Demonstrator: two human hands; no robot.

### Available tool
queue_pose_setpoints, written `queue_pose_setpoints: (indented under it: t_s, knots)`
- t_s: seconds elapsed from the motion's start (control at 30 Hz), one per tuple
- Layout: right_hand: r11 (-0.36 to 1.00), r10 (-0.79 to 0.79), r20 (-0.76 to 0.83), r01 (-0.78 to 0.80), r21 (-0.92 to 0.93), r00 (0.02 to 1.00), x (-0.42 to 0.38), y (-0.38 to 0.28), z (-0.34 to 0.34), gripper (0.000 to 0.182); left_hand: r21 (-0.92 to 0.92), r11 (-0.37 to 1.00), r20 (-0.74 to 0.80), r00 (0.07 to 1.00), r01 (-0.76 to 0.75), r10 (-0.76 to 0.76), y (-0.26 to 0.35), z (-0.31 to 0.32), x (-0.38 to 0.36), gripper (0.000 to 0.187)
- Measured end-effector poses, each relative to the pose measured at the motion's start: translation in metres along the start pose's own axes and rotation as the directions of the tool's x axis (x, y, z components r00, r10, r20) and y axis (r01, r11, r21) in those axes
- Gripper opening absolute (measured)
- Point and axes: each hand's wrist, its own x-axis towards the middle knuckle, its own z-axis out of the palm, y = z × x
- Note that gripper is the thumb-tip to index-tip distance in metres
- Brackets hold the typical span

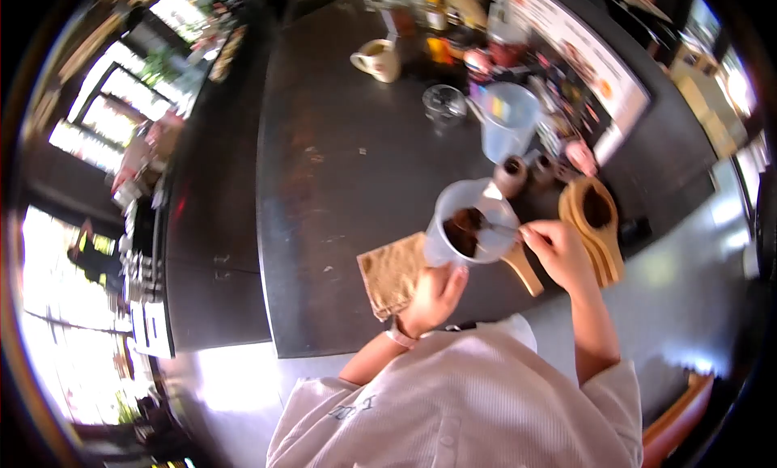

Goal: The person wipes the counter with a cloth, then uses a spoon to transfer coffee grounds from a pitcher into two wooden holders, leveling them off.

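A translucent plastic jug (pixel 447 205) stands at the front of the dark counter, with a dark brown mass (pixel 463 232) inside it. My left hand (pixel 437 296) is closed around the jug's near side. Pinched in my right hand (pixel 560 254) is the handle of a spoon (pixel 503 228), whose bowl end reaches into the brown mass and is partly hidden there. A folded brown cloth (pixel 390 275) lies beside my left hand. Just right of the jug, a wooden handle (pixel 524 272) sticks out; what it belongs to is hidden.
Stacked wooden paddle-shaped boards (pixel 595 233) lie right of my right hand. Beyond the jug are small brown pots (pixel 511 177), a second translucent jug (pixel 510 124), a clear glass (pixel 444 104) and a white mug (pixel 378 61). Bottles and a printed board (pixel 595 59) line the far right side.
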Motion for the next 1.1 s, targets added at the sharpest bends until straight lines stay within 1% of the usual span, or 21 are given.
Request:
queue_pose_setpoints:
  t_s: [0.03, 0.1, 0.13, 0.17, 0.2, 0.23, 0.27, 0.33, 0.37, 0.4, 0.5, 0.53, 0.57, 0.6, 0.63, 0.7, 0.73, 0.83, 0.9, 0.97, 1.1]
  knots:
    - [0.997, -0.074, 0.004, 0.074, 0.025, 0.997, 0.001, 0.002, 0.002, 0.024, -0.030, 1.000, -0.013, 1.000, -0.003, 0.003, 0.003, 0.001, -0.001, 0.036]
    - [0.998, -0.054, 0.024, 0.054, 0.020, 0.998, 0.002, -0.001, 0.002, 0.026, -0.036, 0.999, -0.102, 0.994, -0.036, 0.032, 0.005, 0.005, -0.002, 0.033]
    - [0.999, -0.025, 0.070, 0.022, 0.038, 0.997, 0.003, 0.002, 0.003, 0.024, -0.045, 0.991, -0.189, 0.975, -0.128, 0.117, 0.000, 0.009, -0.002, 0.029]
    - [0.997, -0.011, -0.021, 0.012, 0.072, 1.000, 0.002, 0.010, 0.012, 0.022, -0.033, 0.969, -0.300, 0.927, -0.247, 0.226, -0.005, 0.013, 0.001, 0.026]
    - [0.995, 0.026, -0.001, -0.026, 0.093, 1.000, 0.005, 0.016, 0.012, 0.022, -0.007, 0.940, -0.375, 0.873, -0.340, 0.313, -0.013, 0.016, 0.005, 0.024]
    - [0.994, 0.044, 0.044, -0.048, 0.096, 0.998, 0.008, 0.022, 0.012, 0.022, -0.001, 0.940, -0.280, 0.903, -0.341, 0.327, -0.010, 0.006, 0.001, 0.023]
    - [0.993, 0.075, 0.072, -0.081, 0.083, 0.995, 0.011, 0.026, 0.014, 0.022, -0.074, 0.997, 0.088, 0.996, 0.019, -0.012, -0.004, -0.011, -0.005, 0.025]
    - [0.987, 0.148, 0.071, -0.152, 0.049, 0.986, 0.013, 0.030, 0.019, 0.022, -0.030, 0.992, -0.106, 0.988, -0.118, 0.115, -0.047, 0.011, -0.006, 0.024]
    - [0.994, 0.088, 0.092, -0.094, 0.057, 0.992, 0.022, 0.043, 0.017, 0.021, -0.047, 0.995, -0.118, 0.989, -0.091, 0.085, -0.041, 0.012, 0.001, 0.024]
    - [0.979, 0.130, 0.132, -0.148, 0.137, 0.983, 0.023, 0.036, 0.014, 0.022, -0.071, 0.995, -0.121, 0.990, -0.076, 0.067, -0.032, 0.008, -0.002, 0.024]
    - [0.993, 0.101, 0.109, -0.107, 0.057, 0.989, 0.024, 0.030, 0.018, 0.024, -0.126, 0.992, -0.077, 0.997, -0.010, 0.000, -0.023, 0.003, -0.005, 0.023]
    - [0.985, 0.167, 0.161, -0.172, 0.015, 0.973, 0.024, 0.021, 0.011, 0.023, -0.143, 0.989, -0.042, 0.999, 0.024, -0.030, -0.025, 0.005, -0.005, 0.023]
    - [0.993, 0.107, 0.148, -0.113, 0.035, 0.983, 0.023, 0.020, 0.011, 0.024, -0.064, 0.989, -0.198, 0.973, -0.131, 0.116, -0.031, 0.011, -0.002, 0.024]
    - [0.997, 0.062, 0.126, -0.068, 0.045, 0.990, 0.022, 0.017, 0.011, 0.024, -0.091, 0.989, -0.158, 0.982, -0.119, 0.104, -0.019, 0.004, -0.002, 0.026]
    - [0.999, 0.038, 0.133, -0.043, 0.033, 0.990, 0.020, 0.010, 0.008, 0.025, -0.069, 0.956, -0.339, 0.908, -0.286, 0.248, -0.004, 0.002, -0.002, 0.026]
    - [0.997, -0.047, 0.078, 0.042, 0.061, 0.996, 0.021, 0.003, 0.009, 0.026, -0.056, 0.983, -0.295, 0.944, -0.172, 0.149, -0.003, 0.002, 0.000, 0.025]
    - [0.999, 0.048, 0.128, -0.046, -0.019, 0.991, 0.020, -0.001, -0.001, 0.026, -0.051, 0.994, -0.248, 0.965, -0.101, 0.085, -0.003, 0.002, -0.001, 0.024]
    - [0.999, 0.030, 0.103, -0.027, -0.030, 0.994, 0.017, -0.005, -0.007, 0.026, 0.012, 0.993, -0.102, 0.988, 0.116, -0.115, -0.001, -0.001, -0.004, 0.023]
    - [0.998, 0.006, 0.034, -0.008, 0.062, 0.999, 0.013, -0.012, -0.007, 0.022, 0.045, 0.978, -0.052, 0.978, 0.205, -0.203, -0.003, -0.004, -0.004, 0.022]
    - [0.990, 0.105, 0.047, -0.109, 0.086, 0.993, 0.012, -0.012, -0.011, 0.021, -0.035, 0.999, -0.213, 0.976, 0.039, -0.046, -0.017, 0.005, -0.002, 0.023]
    - [0.980, 0.156, 0.017, -0.157, 0.121, 0.988, 0.008, -0.013, -0.017, 0.020, -0.004, 1.000, -0.248, 0.969, -0.007, 0.006, -0.020, 0.004, 0.000, 0.041]
